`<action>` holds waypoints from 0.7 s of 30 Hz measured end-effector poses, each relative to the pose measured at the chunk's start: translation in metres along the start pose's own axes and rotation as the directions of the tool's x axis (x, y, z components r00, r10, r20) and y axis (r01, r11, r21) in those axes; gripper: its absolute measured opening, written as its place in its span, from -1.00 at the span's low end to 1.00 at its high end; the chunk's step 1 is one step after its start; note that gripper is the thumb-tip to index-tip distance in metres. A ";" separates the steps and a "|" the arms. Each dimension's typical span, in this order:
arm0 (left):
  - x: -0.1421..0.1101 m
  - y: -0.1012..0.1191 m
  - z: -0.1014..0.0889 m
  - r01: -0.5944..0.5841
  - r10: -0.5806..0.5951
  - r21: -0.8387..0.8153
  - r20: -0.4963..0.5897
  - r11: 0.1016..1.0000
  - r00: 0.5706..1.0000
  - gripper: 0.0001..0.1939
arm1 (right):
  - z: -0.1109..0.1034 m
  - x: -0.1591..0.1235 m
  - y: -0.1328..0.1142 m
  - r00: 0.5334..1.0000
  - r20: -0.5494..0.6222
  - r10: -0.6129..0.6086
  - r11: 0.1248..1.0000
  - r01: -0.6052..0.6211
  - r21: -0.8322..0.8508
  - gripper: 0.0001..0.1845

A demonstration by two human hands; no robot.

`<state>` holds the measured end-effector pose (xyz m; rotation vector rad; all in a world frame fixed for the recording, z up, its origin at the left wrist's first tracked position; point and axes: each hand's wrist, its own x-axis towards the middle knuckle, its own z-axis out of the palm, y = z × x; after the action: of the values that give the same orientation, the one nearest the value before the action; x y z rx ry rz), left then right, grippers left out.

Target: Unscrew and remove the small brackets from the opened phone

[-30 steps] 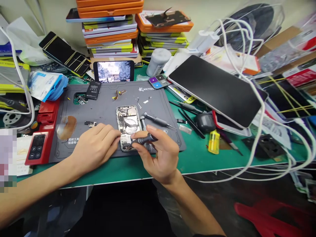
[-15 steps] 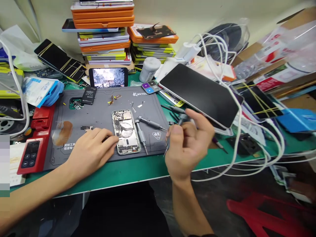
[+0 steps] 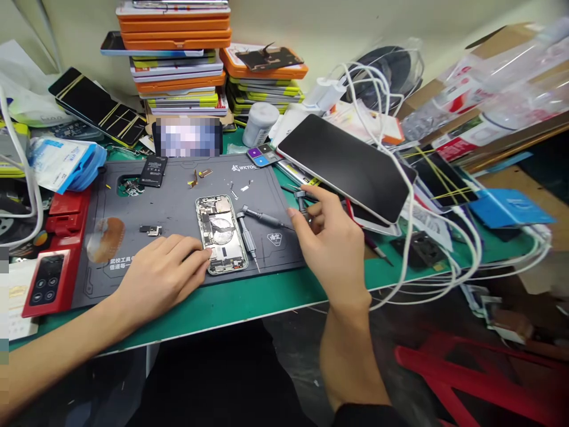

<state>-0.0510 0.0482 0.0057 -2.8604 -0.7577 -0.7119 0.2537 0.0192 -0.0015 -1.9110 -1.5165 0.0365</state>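
On the grey mat (image 3: pixel 169 207) lies an opened phone (image 3: pixel 222 237) with its inner parts showing. My left hand (image 3: pixel 166 267) rests at its left side, fingers stretched out and fingertips touching the edge. Beyond the mat's right edge, my right hand (image 3: pixel 331 237) has a grey screwdriver (image 3: pixel 302 201) between thumb and fingers, partly hidden by them. Two more grey screwdrivers lie right of the phone: one screwdriver (image 3: pixel 249 237) beside it, another screwdriver (image 3: pixel 267 217) slanting toward my right thumb. A small metal part (image 3: pixel 151 230) sits above my left hand.
A black battery (image 3: pixel 153 171) and small flex pieces (image 3: pixel 200 178) lie on the mat. A large dark-screened device (image 3: pixel 342 166) leans at the right, with white cables (image 3: pixel 406 237) beside it. Boxes (image 3: pixel 178 35) are stacked at the back. A red device (image 3: pixel 51 281) stands at left.
My right hand has moved away from my body with the screwdriver, toward the tools beside the mat, and its thumb now points forward. My left hand stays at the phone. The view has shifted slightly.
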 end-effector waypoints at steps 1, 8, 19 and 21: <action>0.000 0.000 0.000 -0.004 0.004 0.001 -0.001 1.000 1.000 -0.85 | 0.000 0.003 0.004 1.000 0.025 0.004 0.998 -0.003 -0.056 -0.56; -0.002 0.002 0.003 -0.001 0.001 0.018 0.006 1.000 1.000 -0.83 | 0.009 0.012 0.016 0.989 0.111 -0.093 0.955 0.121 -0.271 -0.60; 0.000 0.003 0.002 0.003 -0.003 0.019 -0.002 1.000 1.000 -0.82 | 0.021 -0.001 -0.017 0.884 0.135 -0.448 0.859 0.467 -0.208 -0.72; -0.001 0.003 0.002 0.006 -0.007 -0.017 -0.027 1.000 1.000 -0.85 | 0.020 -0.001 -0.022 0.910 0.069 -0.408 0.890 0.413 -0.194 -0.76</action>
<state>-0.0498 0.0456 0.0034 -2.8586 -0.7614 -0.7592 0.2265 0.0292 -0.0055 -1.7027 -1.9799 -0.2968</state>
